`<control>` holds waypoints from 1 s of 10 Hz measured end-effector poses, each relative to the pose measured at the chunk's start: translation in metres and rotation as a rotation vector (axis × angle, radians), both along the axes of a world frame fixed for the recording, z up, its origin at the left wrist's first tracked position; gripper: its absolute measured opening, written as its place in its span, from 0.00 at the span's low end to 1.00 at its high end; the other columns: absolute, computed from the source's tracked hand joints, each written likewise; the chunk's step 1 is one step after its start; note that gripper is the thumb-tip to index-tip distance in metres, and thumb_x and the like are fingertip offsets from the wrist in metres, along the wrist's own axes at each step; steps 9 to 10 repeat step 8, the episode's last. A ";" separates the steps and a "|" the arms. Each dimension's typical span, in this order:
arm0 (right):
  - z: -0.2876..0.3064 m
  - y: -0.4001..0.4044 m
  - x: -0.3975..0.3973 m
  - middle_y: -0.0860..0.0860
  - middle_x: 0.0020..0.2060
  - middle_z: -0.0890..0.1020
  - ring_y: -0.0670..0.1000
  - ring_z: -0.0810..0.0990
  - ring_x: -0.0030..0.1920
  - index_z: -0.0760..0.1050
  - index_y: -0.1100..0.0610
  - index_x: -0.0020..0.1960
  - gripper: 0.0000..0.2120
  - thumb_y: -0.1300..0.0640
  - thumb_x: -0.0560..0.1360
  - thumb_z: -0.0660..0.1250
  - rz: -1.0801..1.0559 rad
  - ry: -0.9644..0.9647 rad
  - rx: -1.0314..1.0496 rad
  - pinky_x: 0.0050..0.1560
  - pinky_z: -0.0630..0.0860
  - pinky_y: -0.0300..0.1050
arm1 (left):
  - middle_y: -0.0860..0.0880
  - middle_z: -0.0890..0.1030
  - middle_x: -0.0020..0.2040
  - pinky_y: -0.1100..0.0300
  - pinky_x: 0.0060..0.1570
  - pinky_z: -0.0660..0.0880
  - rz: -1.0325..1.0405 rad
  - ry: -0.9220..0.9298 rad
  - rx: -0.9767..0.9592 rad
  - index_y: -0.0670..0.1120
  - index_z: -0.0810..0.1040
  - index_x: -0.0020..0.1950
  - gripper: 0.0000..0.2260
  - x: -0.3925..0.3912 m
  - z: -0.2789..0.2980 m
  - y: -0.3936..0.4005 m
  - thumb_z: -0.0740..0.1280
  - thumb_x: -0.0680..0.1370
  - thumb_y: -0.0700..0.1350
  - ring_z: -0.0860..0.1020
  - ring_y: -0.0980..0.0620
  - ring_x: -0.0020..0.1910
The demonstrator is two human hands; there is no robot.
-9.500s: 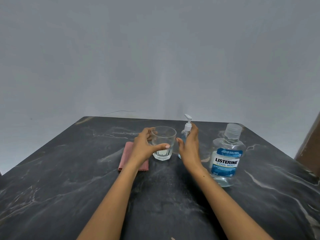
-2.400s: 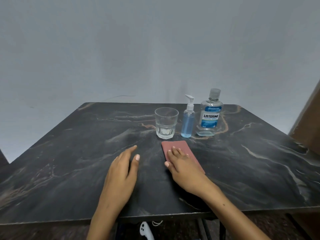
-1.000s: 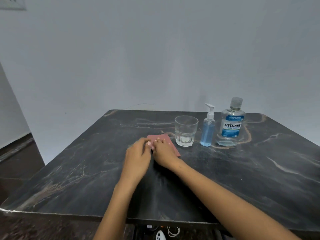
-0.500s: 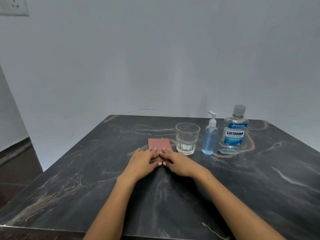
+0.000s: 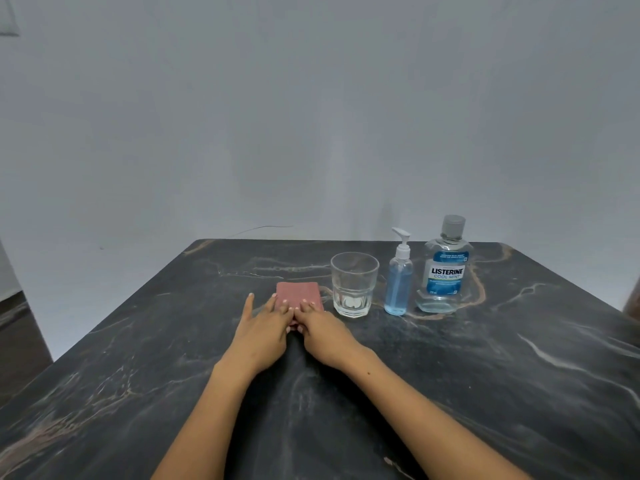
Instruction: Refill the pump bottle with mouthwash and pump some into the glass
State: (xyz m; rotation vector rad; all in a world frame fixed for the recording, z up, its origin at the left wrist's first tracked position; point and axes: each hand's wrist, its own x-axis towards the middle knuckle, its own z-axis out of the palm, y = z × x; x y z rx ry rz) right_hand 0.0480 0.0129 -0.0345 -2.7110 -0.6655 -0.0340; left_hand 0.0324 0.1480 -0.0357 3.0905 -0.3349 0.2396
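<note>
A: Both hands flat, side by side. Left hand point(image 5: 261, 329) has straight, spread fingers, tips on the near edge of the folded pink cloth point(image 5: 298, 294); right hand point(image 5: 320, 330) just beside it, fingers straight on the same cloth. Neither is holding anything.

B: And right of the cloth?

A: Glass point(image 5: 354, 284), upright, just beside it; whether there is liquid at the bottom, cannot tell. Then pump bottle point(image 5: 398, 285), blue liquid well up its body, white pump head on. Furthest right, mouthwash bottle point(image 5: 444, 270), grey cap on, low in liquid. All in a row on the dark marbled surface point(image 5: 138, 375), well toward its far edge.

B: Handling?

A: Pump bottle likely light, smooth plastic, tippy: steady the body, press the head from above. Glass breakable; take it round the thick base.
</note>
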 end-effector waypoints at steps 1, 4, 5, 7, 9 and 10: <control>0.000 0.001 0.002 0.58 0.76 0.58 0.58 0.59 0.74 0.61 0.57 0.74 0.21 0.59 0.81 0.53 0.011 0.001 -0.010 0.70 0.62 0.53 | 0.48 0.58 0.79 0.40 0.72 0.34 0.014 0.003 0.000 0.50 0.59 0.76 0.22 0.001 0.000 0.001 0.50 0.82 0.43 0.48 0.50 0.79; 0.002 -0.007 0.000 0.61 0.77 0.51 0.56 0.48 0.77 0.51 0.62 0.76 0.25 0.56 0.82 0.50 0.093 0.040 -0.092 0.76 0.51 0.52 | 0.48 0.54 0.79 0.43 0.72 0.33 0.029 0.044 -0.039 0.49 0.55 0.78 0.22 -0.003 -0.001 0.000 0.45 0.84 0.50 0.47 0.52 0.79; 0.002 -0.008 0.002 0.60 0.77 0.51 0.55 0.49 0.77 0.50 0.62 0.76 0.25 0.56 0.82 0.50 0.097 0.032 -0.114 0.76 0.51 0.54 | 0.47 0.53 0.80 0.44 0.72 0.34 0.029 0.041 -0.033 0.48 0.54 0.78 0.22 -0.004 -0.001 -0.001 0.45 0.84 0.50 0.47 0.52 0.79; 0.003 -0.012 -0.003 0.59 0.76 0.55 0.53 0.52 0.77 0.52 0.62 0.76 0.25 0.54 0.82 0.49 0.088 0.005 -0.121 0.76 0.53 0.51 | 0.47 0.54 0.79 0.46 0.74 0.36 0.031 0.011 -0.036 0.46 0.54 0.78 0.22 -0.008 -0.003 -0.003 0.45 0.84 0.49 0.48 0.52 0.79; 0.015 -0.017 -0.014 0.58 0.76 0.59 0.53 0.57 0.76 0.58 0.62 0.74 0.23 0.54 0.82 0.51 0.085 -0.077 -0.032 0.75 0.56 0.48 | 0.47 0.55 0.79 0.48 0.74 0.37 0.052 -0.065 -0.079 0.44 0.56 0.78 0.23 -0.012 0.003 -0.004 0.46 0.84 0.49 0.48 0.52 0.78; 0.015 -0.017 -0.014 0.58 0.76 0.59 0.53 0.57 0.76 0.58 0.62 0.74 0.23 0.54 0.82 0.51 0.085 -0.077 -0.032 0.75 0.56 0.48 | 0.47 0.55 0.79 0.48 0.74 0.37 0.052 -0.065 -0.079 0.44 0.56 0.78 0.23 -0.012 0.003 -0.004 0.46 0.84 0.49 0.48 0.52 0.78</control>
